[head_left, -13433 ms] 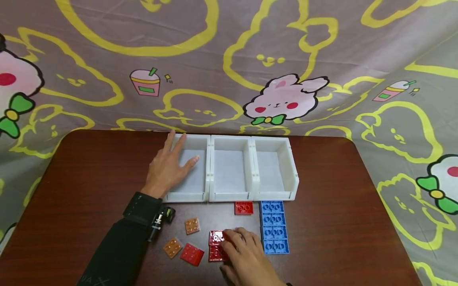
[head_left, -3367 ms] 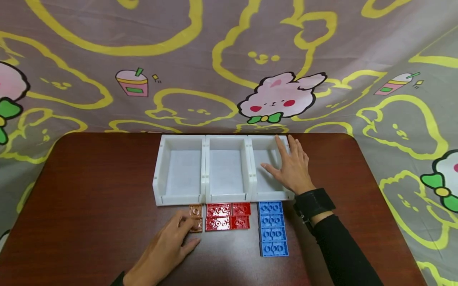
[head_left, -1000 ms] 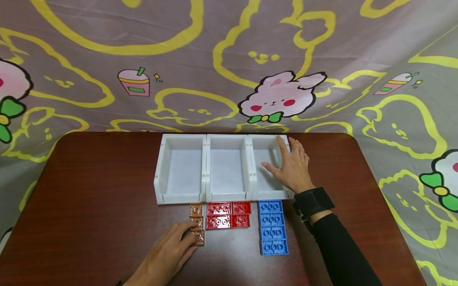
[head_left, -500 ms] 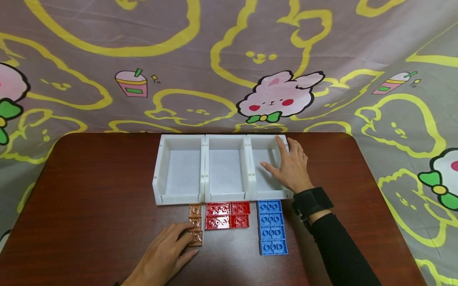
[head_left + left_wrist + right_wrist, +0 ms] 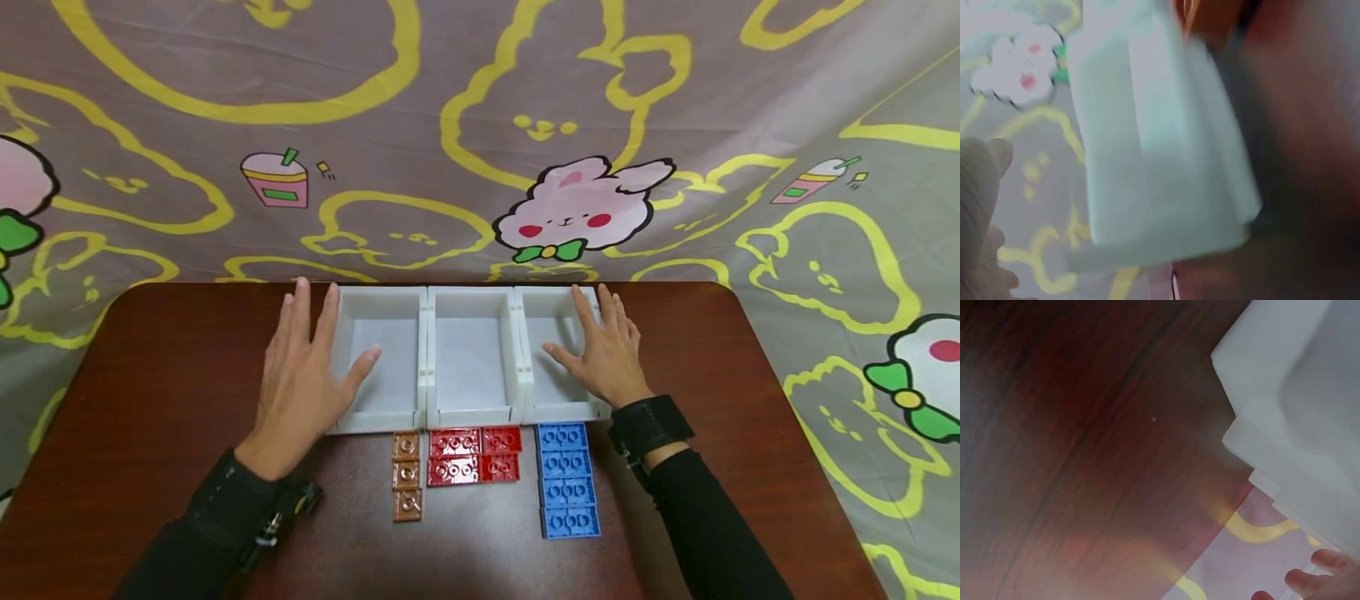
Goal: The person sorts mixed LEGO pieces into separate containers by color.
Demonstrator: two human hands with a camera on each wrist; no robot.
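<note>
While wrist views blur | head shows hands (image 5: 300,375) flanking bins (image 5: 468,292)

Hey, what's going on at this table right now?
A person has both hands flat on a row of three white bins: the left hand on the left end, the right hand on the right end. In front lie sorted bricks: brown bricks, red bricks and blue bricks. The bins look empty.

Bare tabletop (image 5: 165,367) lies open on both flanks, while the white bins (image 5: 468,358), each end covered by a hand, and the brick rows (image 5: 457,458) fill the middle.
</note>
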